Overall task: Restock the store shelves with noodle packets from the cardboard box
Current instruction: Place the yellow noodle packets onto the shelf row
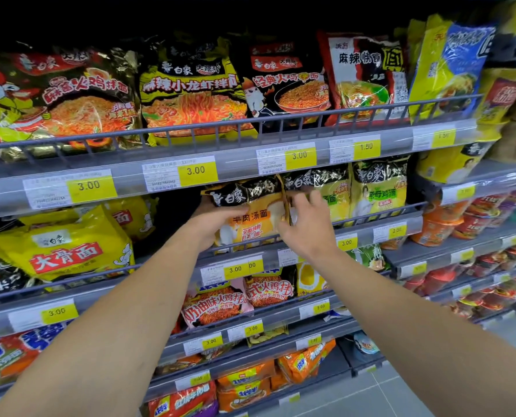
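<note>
Two hands: my left hand [217, 221] grips the orange noodle packet [250, 218], my right hand [308, 227] pinches its right edge; I should seat it upright behind the shelf rail [244, 246].

head view, close, facing shelves [220, 158]

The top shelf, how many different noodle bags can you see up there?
5: chicken bag far left, yellow-edged black bag next, black mushroom-hat bag in the middle, red-and-white bag, blue-and-yellow bag far right. More may hide behind.
</note>
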`<act>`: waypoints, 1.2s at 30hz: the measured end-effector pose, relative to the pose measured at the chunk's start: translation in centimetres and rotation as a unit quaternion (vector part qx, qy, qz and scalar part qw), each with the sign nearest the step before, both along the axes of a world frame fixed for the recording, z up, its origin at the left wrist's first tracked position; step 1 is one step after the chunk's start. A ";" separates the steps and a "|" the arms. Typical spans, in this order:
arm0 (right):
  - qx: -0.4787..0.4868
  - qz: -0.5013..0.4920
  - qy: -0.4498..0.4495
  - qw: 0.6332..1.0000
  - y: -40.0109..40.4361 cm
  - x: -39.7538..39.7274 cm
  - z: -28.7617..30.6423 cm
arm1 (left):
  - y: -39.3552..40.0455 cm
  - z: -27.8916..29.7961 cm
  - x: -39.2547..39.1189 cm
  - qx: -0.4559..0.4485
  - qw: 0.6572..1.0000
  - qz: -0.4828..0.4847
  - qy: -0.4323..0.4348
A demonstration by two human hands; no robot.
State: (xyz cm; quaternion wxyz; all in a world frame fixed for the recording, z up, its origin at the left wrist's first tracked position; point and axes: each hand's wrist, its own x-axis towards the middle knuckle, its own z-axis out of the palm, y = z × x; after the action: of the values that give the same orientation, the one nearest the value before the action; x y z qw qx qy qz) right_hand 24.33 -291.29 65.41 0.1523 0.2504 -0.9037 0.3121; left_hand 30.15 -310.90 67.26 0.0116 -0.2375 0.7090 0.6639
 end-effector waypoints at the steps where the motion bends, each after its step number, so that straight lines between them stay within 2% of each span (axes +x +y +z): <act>1: 0.011 -0.009 -0.003 1.000 0.3 -0.3 -0.1 | -0.5 -0.7 -0.9 -0.001 1.000 0.014 0.007; 6: 0.046 -0.014 -0.006 0.999 1.2 -1.2 -0.6 | -2.4 -4.4 -4.8 -0.015 0.997 0.059 0.051; 10: 0.039 -0.013 -0.022 0.999 2.2 -2.1 -0.6 | 0.9 -1.4 -3.6 0.010 0.996 0.047 0.074; 24: 0.039 -0.017 -0.047 0.998 4.7 -3.8 0.2 | 4.6 -0.1 -4.4 0.018 0.996 0.015 0.086; 27: 0.040 -0.025 -0.040 0.998 4.5 -3.6 0.0 | 4.3 0.2 -4.3 -0.009 0.997 0.019 0.077; 31: -0.001 -0.032 0.052 0.998 4.0 -2.7 -0.2 | 3.5 0.3 -3.6 -0.095 0.992 0.056 0.064; 33: -0.017 0.021 0.067 0.997 3.5 -1.9 -0.2 | 3.3 0.3 -3.4 -0.115 0.990 0.051 0.067; 36: 0.032 0.105 0.049 0.993 3.0 -0.9 -0.5 | 3.6 0.4 -3.4 -0.183 0.981 0.046 0.041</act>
State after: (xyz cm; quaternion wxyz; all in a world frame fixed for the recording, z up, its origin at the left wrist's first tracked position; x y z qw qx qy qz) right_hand 23.45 -288.28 64.90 0.1548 0.3638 -0.8732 0.2850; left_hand 26.78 -307.31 67.71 -0.0918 -0.2408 0.8067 0.5318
